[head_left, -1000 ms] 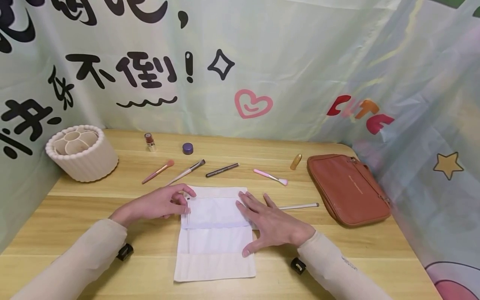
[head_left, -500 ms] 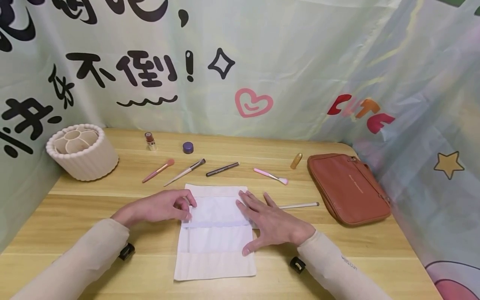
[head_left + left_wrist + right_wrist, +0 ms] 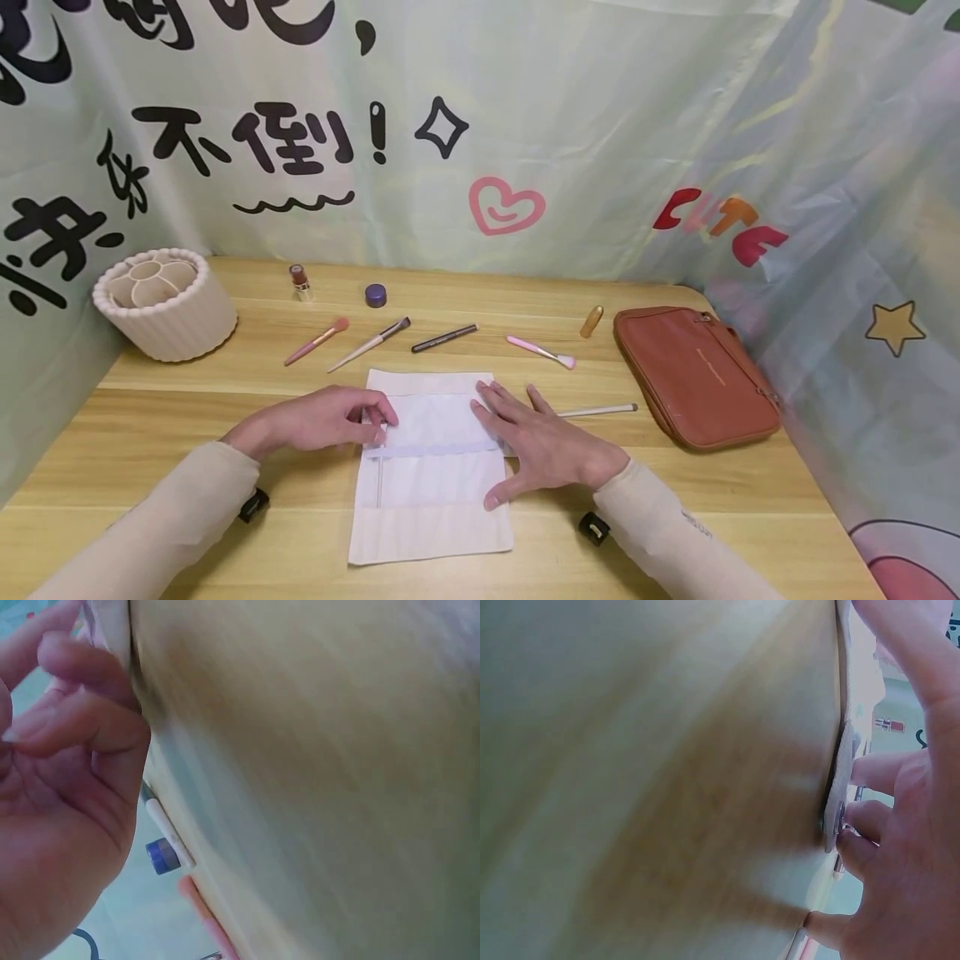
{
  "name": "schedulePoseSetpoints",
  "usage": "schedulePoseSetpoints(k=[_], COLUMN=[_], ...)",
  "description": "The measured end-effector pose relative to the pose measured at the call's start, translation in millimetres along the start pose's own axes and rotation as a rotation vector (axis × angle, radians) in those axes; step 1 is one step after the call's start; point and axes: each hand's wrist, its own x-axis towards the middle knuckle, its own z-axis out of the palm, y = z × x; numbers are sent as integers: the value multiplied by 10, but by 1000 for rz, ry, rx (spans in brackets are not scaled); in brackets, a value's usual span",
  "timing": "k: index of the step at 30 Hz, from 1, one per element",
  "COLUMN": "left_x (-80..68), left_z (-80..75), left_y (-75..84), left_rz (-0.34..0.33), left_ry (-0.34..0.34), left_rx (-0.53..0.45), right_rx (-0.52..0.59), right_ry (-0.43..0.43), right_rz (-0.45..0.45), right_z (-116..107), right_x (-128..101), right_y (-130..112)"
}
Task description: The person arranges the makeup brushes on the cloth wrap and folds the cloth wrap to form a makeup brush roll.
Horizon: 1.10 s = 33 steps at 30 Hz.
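A white cloth brush roll (image 3: 442,533) lies unfolded on the table in the head view, with a pale lavender band across its middle. My left hand (image 3: 322,421) is at its left edge, thumb and index finger pinching the upper part of a slim makeup brush (image 3: 379,483). The brush's lower shaft shows through the cloth pocket; its upper end is hidden by my fingers. In the left wrist view the other fingers curl toward the palm. My right hand (image 3: 543,446) rests with spread fingers on the roll's right edge, its fingers partly over a thin white-handled brush (image 3: 600,411).
Behind the roll lie a pink brush (image 3: 317,342), a grey-tipped brush (image 3: 370,345), a black pen (image 3: 444,338) and a pink-white brush (image 3: 542,353). Farther back are a lipstick (image 3: 300,283), purple lid (image 3: 376,296) and gold tube (image 3: 592,322). A white holder (image 3: 176,325) and brown pouch (image 3: 697,383) flank them.
My left hand has moved slightly down along the roll's left edge, and the slim brush's dark upper tip has gone out of sight behind the fingers. My right hand has stayed put.
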Motion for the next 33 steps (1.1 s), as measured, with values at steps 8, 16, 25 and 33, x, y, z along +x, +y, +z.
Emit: schedulePoseSetpoints(k=[8, 16, 25, 33], left_x=[24, 30, 62, 92], left_z=[-18, -172, -603, -831], left_y=[3, -43, -239, -408], left_rz=[21, -24, -147, -244], left_ry=[67, 153, 438, 547], left_rx=[74, -3, -7, 10], right_rx=[-12, -18, -14, 3], right_ry=[-3, -3, -12, -21], right_rz=[13, 21, 21, 17], right_z=[-9, -29, -40, -11], right_x=[-11, -4, 7, 12], right_y=[-8, -9, -16, -15])
